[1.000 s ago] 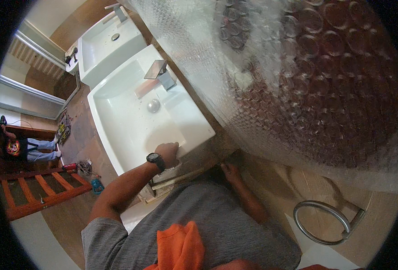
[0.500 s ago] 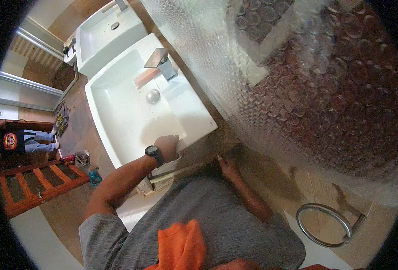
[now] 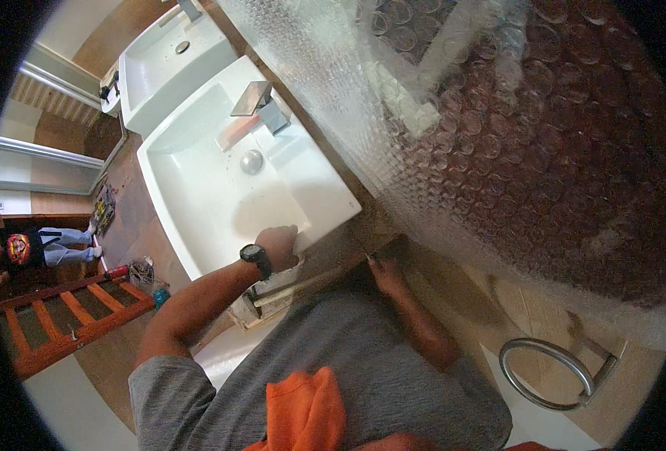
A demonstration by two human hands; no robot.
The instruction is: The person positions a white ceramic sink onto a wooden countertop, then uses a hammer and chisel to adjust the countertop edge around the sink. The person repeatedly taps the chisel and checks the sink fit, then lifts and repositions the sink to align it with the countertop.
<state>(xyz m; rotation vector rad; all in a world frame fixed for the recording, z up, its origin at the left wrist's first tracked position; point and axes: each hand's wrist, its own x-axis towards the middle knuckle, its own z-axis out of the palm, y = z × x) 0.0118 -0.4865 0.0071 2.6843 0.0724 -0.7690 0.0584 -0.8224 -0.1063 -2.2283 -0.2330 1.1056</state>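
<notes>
A white rectangular washbasin (image 3: 197, 188) with a square chrome tap (image 3: 261, 105) and a round drain cover (image 3: 251, 161) stands in front of me. My left hand (image 3: 276, 248), with a dark watch on its wrist, is closed over the basin's near edge; its fingertips lie along the rim. Lower and to the right, by the wall beside the basin, my right hand (image 3: 387, 276) is closed. Something small and pale pokes out at its fingertips, too small to name. Dark shadow surrounds that hand.
Bubble wrap (image 3: 528, 173) covers a large panel on the wall at right. Below it, a metal towel ring (image 3: 547, 372) sticks out. A second washbasin (image 3: 171, 64) stands farther left. A person (image 3: 47, 248) stands at far left, near a wooden ladder-like frame (image 3: 77, 316).
The whole view has shifted slightly, with the basins now a little farther left. My left hand stays on the basin edge, and my right hand keeps its place by the wall.
</notes>
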